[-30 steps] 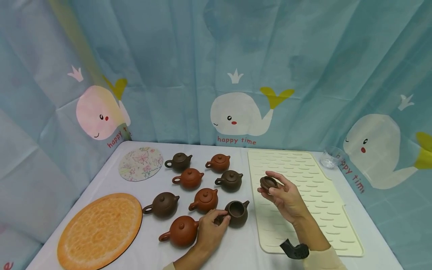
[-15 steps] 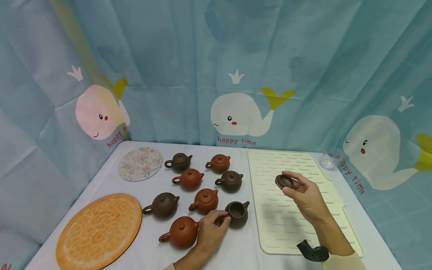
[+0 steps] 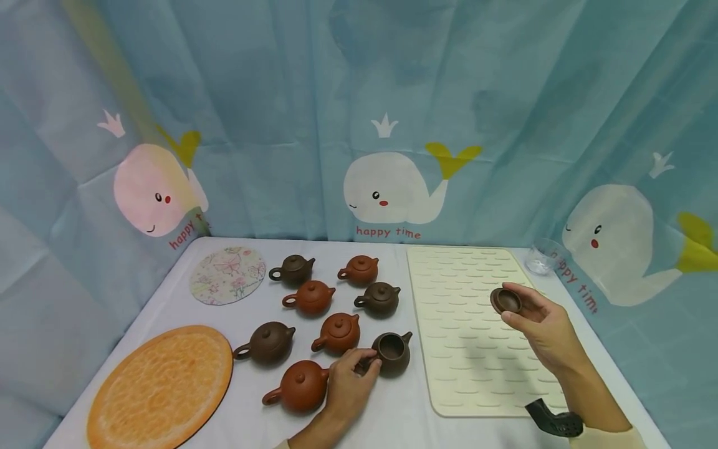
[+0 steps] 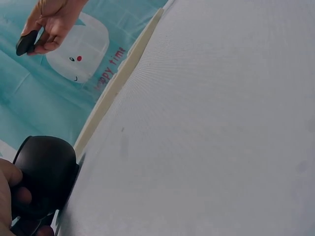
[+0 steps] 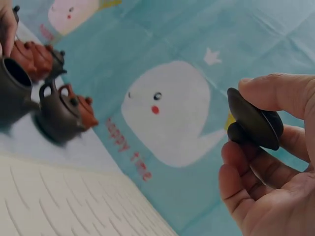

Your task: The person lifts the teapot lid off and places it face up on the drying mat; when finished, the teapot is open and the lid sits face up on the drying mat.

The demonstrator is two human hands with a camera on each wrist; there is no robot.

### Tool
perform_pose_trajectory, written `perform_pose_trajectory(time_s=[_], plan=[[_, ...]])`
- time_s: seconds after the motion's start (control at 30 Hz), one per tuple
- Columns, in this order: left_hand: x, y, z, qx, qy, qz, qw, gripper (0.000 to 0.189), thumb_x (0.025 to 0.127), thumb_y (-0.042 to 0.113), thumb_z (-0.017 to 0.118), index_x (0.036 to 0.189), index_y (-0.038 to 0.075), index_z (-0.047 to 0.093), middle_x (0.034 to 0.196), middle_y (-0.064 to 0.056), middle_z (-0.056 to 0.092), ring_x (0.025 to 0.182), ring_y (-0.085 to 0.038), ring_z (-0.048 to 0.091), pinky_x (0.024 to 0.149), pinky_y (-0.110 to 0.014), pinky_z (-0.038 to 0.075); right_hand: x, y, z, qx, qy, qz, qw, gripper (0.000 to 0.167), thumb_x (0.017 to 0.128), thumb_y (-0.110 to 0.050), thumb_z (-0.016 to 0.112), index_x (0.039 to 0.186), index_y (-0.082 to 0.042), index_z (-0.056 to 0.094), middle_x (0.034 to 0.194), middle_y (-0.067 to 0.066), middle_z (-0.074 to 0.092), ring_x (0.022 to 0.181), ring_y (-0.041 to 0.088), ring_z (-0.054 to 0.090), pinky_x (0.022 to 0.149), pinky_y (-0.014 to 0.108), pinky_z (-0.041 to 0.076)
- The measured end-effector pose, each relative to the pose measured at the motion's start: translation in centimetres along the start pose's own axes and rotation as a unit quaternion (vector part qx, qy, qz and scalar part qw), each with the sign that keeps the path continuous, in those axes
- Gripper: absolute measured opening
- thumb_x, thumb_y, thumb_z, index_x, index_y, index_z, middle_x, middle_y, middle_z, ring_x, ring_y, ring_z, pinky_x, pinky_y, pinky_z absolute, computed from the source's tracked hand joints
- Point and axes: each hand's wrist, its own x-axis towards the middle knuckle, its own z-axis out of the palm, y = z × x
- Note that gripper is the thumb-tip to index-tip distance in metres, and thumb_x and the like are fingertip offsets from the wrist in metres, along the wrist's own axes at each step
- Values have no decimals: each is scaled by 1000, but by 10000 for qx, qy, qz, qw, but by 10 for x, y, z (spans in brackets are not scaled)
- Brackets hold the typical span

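Observation:
My left hand (image 3: 352, 385) pinches the handle side of a dark brown teapot (image 3: 394, 354), which stands lidless on the white cloth with its round opening facing up. Above the cream mat, my right hand (image 3: 545, 324) holds a small dark teapot lid (image 3: 507, 301) by its edges between thumb and fingers. The lid's hollow underside faces the head camera; in the right wrist view the lid (image 5: 253, 120) shows its knob pointing down toward the fingers. Just left of my left hand sits a reddish-brown teapot (image 3: 303, 386), its lid on.
Several lidded teapots, red-brown and dark, stand in loose rows, among them a dark one (image 3: 272, 343). A cream ridged mat (image 3: 449, 374) lies at right, with a clear cup (image 3: 541, 257) behind it. A bread-patterned round mat (image 3: 162, 386) and a floral disc (image 3: 227, 274) lie left.
My right hand has carried the lid to the right over the cream mat, turning its hollow side more toward the head camera. My left hand keeps its grip at the open teapot.

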Motion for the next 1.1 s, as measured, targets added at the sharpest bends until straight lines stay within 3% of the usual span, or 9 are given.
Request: perform_pose_trajectory(time_s=[0.43, 0.83, 1.1], plan=[[-1, 2, 0, 7, -85, -170, 9998, 19, 76, 1, 79, 92, 10, 74, 84, 8, 66, 70, -7, 59, 62, -24, 50, -19, 1, -33, -344, 314, 54, 9989, 53, 86, 22, 55, 137, 9, 45, 126, 1, 57, 110, 10, 59, 84, 21, 48], [-1, 2, -1, 47, -80, -123, 9999, 19, 76, 1, 80, 92, 10, 74, 86, 8, 67, 72, -8, 59, 63, -25, 51, -42, 16, -60, -103, 451, 251, 9986, 57, 87, 23, 53, 138, -2, 51, 127, -3, 59, 109, 8, 59, 81, 22, 49], [-1, 2, -1, 7, -94, -168, 9998, 19, 76, 1, 80, 93, 10, 74, 86, 8, 67, 72, -9, 60, 63, -26, 51, -53, 27, -75, -1293, 706, 431, 9881, 54, 88, 14, 61, 138, -3, 51, 125, -14, 55, 108, -3, 55, 80, 14, 46]])
